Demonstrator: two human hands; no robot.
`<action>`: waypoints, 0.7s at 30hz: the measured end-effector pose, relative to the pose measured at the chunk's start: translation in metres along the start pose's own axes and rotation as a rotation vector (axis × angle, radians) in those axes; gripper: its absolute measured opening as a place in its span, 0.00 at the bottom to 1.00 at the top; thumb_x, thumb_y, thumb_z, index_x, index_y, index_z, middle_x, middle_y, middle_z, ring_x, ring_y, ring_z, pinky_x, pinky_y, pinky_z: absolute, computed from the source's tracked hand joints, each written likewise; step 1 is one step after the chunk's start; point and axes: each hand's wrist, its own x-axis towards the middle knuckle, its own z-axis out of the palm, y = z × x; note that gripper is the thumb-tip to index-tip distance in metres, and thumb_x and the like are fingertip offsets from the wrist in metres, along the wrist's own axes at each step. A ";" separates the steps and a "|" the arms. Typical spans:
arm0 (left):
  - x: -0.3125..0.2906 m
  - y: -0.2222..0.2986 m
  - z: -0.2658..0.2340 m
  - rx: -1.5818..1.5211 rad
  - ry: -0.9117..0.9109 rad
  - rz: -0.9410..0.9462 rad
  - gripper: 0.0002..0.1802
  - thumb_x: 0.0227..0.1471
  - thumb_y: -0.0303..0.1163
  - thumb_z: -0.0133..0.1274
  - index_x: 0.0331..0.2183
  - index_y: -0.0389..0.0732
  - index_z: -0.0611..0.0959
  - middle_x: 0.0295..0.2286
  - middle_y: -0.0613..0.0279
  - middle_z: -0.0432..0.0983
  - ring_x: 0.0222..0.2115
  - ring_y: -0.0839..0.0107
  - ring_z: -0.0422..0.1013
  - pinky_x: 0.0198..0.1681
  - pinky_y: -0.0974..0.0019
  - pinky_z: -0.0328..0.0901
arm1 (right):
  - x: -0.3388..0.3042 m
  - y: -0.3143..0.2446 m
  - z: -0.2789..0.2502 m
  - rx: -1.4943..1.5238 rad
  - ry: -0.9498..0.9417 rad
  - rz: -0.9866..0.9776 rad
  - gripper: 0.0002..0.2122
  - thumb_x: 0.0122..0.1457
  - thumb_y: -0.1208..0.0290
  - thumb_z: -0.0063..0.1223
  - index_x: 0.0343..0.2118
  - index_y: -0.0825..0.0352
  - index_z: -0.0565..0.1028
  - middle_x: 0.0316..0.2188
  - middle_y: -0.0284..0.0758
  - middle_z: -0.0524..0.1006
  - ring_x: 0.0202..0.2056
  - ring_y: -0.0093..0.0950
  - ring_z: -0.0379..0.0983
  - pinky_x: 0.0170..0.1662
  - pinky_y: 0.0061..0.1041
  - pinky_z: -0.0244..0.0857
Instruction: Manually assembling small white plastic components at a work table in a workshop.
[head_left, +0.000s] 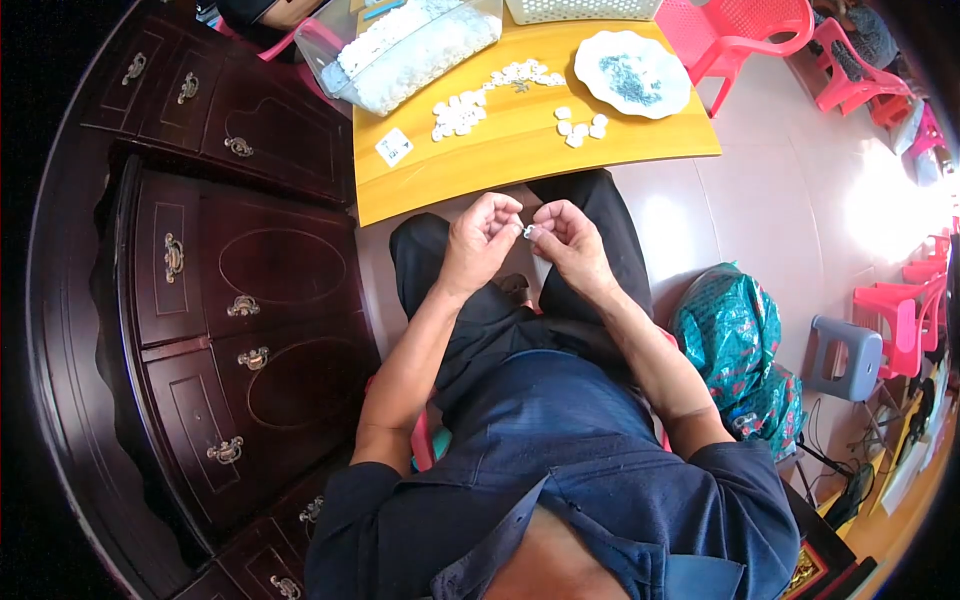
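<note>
While both hands are pulled in close over the lap, the tiny pale piece (528,231) sits pinched right between them, just short of the near edge of the yellow wooden surface (520,160). The left hand (483,240) is curled with its fingertips closed on one side of the piece, and the right hand (572,238) is curled the same way, fingertips meeting it from the other side. My guess is it's held up off the lap like that so both sets of fingertips can work it where the person can see it.

Everything else is laid out on the surface within arm's reach: a scatter of small white flat pieces (490,95) near the middle, a little cluster of them (580,125) closer to the white round plate with blue-green bits (632,72) at the right end, and a clear plastic tub full of white pieces (415,45) at the far left corner. A small white card (394,148) lies near the left front edge.

Room-wise, the dark carved wooden cabinet (230,290) crowds the left side of the surface, so that elbow hasn't much space. Right of the surface is open pale floor, with a teal patterned bag (735,340) and red plastic chairs (760,30) further off.
</note>
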 end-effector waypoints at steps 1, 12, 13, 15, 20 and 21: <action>0.000 0.000 0.000 0.014 -0.001 -0.001 0.11 0.53 0.18 0.56 0.40 0.36 0.79 0.29 0.67 0.77 0.30 0.83 0.73 0.35 0.77 0.70 | 0.001 0.001 -0.001 0.001 0.001 0.000 0.06 0.61 0.79 0.56 0.39 0.66 0.72 0.29 0.25 0.74 0.30 0.13 0.71 0.34 0.14 0.69; 0.000 0.005 -0.002 0.102 -0.062 0.005 0.11 0.54 0.18 0.56 0.41 0.35 0.80 0.29 0.71 0.77 0.29 0.86 0.71 0.33 0.80 0.66 | 0.001 0.010 -0.004 -0.159 0.005 -0.089 0.08 0.60 0.82 0.56 0.34 0.64 0.69 0.26 0.22 0.71 0.28 0.11 0.68 0.32 0.13 0.66; 0.000 0.005 -0.002 0.120 -0.068 0.004 0.11 0.54 0.18 0.56 0.41 0.35 0.80 0.29 0.71 0.77 0.29 0.86 0.71 0.33 0.80 0.66 | 0.001 0.012 -0.004 -0.158 0.006 -0.088 0.08 0.60 0.82 0.56 0.34 0.64 0.69 0.26 0.22 0.71 0.28 0.11 0.68 0.32 0.13 0.66; 0.000 0.007 -0.001 0.114 -0.067 0.011 0.11 0.54 0.18 0.56 0.41 0.35 0.80 0.29 0.71 0.77 0.29 0.86 0.71 0.33 0.80 0.66 | 0.001 0.014 -0.005 -0.143 0.003 -0.091 0.08 0.60 0.83 0.56 0.33 0.64 0.68 0.26 0.22 0.70 0.28 0.12 0.68 0.32 0.13 0.66; 0.004 0.006 0.000 0.080 -0.064 0.031 0.12 0.52 0.18 0.56 0.41 0.35 0.80 0.27 0.67 0.78 0.28 0.83 0.74 0.33 0.77 0.70 | 0.002 0.015 -0.005 -0.102 0.019 -0.088 0.09 0.59 0.82 0.58 0.31 0.64 0.68 0.25 0.21 0.69 0.26 0.10 0.65 0.30 0.12 0.63; 0.005 0.005 -0.002 0.023 -0.092 -0.014 0.14 0.53 0.18 0.56 0.44 0.35 0.79 0.28 0.69 0.77 0.28 0.85 0.72 0.33 0.79 0.68 | 0.003 0.013 -0.003 -0.066 0.034 -0.091 0.10 0.58 0.81 0.60 0.30 0.64 0.68 0.24 0.19 0.68 0.25 0.09 0.63 0.27 0.11 0.59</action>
